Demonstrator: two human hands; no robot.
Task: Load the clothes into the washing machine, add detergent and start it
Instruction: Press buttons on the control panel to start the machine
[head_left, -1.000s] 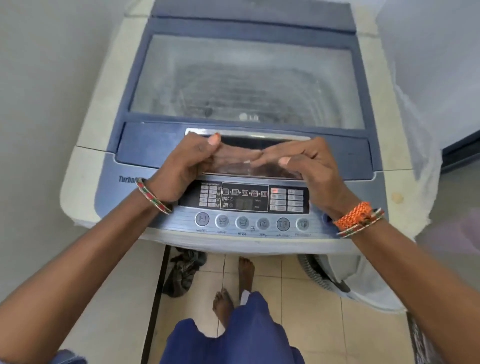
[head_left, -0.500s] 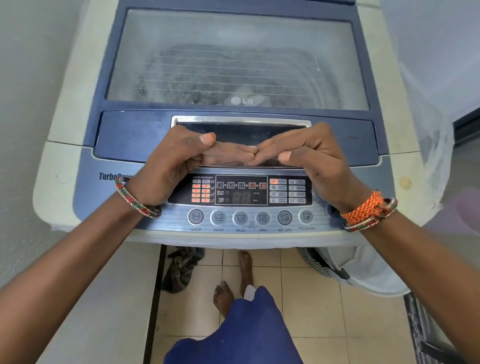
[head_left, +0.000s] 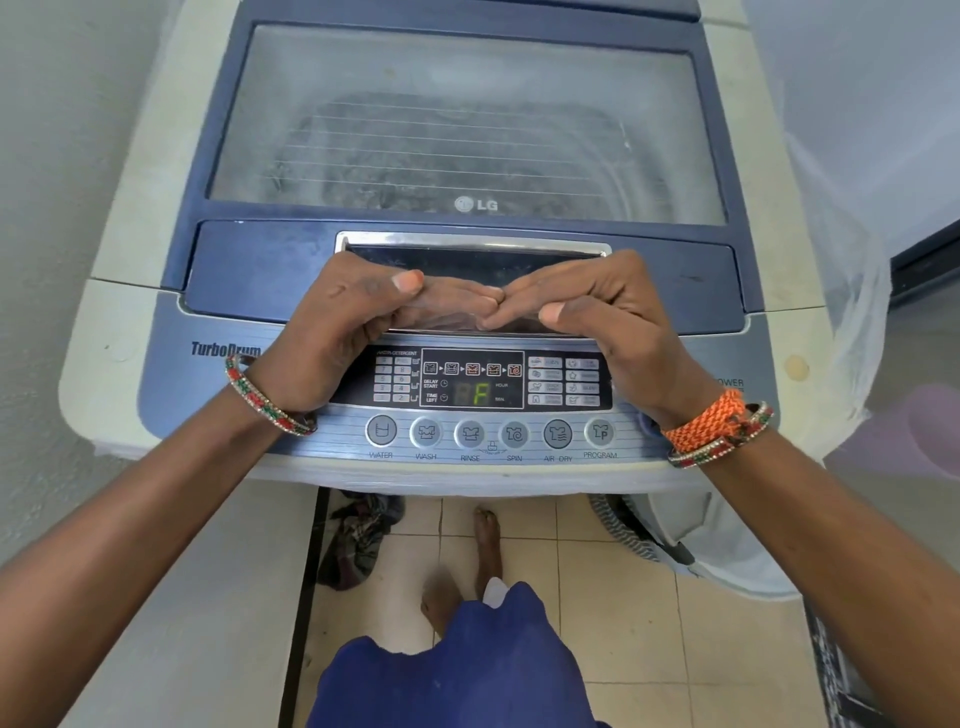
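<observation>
A blue and cream top-loading washing machine (head_left: 119, 332) fills the view, its glass lid (head_left: 467, 130) down. Dim shapes show through the glass; I cannot tell what they are. My left hand (head_left: 337, 332) and my right hand (head_left: 608, 322) meet at the lid handle (head_left: 467, 244), fingers tucked into its recess and fingertips touching, thumbs resting outside. Just below my hands the control panel (head_left: 472, 384) is lit, with a green "F" on its display and a row of round buttons (head_left: 470, 434) underneath.
A dark bundle of cloth (head_left: 358, 540) lies on the tiled floor by my bare feet (head_left: 485, 535). A striped basket with a pale cover (head_left: 649, 530) stands low on the right. A white wall runs along the left, and thin plastic sheeting (head_left: 831, 260) hangs on the right.
The display has lit up and now shows a green "F". My view has come closer to the machine. Both hands stay at the handle and the lid stays down.
</observation>
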